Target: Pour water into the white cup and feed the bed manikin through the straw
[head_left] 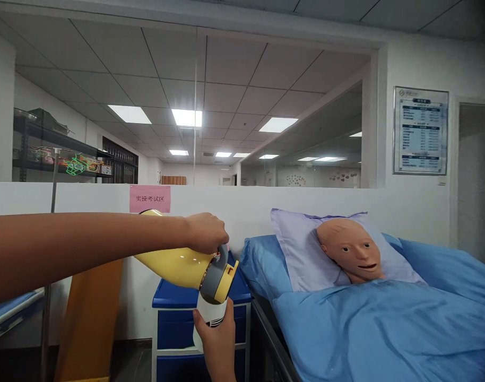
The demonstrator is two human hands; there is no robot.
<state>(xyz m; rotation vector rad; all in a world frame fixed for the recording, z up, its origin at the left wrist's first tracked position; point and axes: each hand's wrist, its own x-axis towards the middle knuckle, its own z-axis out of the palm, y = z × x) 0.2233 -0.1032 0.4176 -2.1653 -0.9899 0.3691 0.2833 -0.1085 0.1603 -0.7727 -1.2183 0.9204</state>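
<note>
A yellow jug (174, 269) is held in the air in front of the cabinet (174, 298), tipped over with its mouth down to the right. Its body is rounded and glossy, its neck is ringed by a grey collar (211, 283), and its end is capped by a yellow lid (225, 285). The curved grey handle (223, 255) is held by the left grip (206, 232), its fingers tightly curled. Below, a white cup (205, 311) with black stripes is clasped between the thumb and fingers of the right grip (217, 338). The cup's rim is overlapped by the lid; whether they touch cannot be told. The contents of both are hidden. The cabinet is topped in shiny blue, its blue drawers (174, 330) framed in a pale colour. To the right, a smooth manikin head (352, 249) is laid on a lilac pillow (294, 246) and a crumpled blue quilt (370, 331) is spread below it.
</note>
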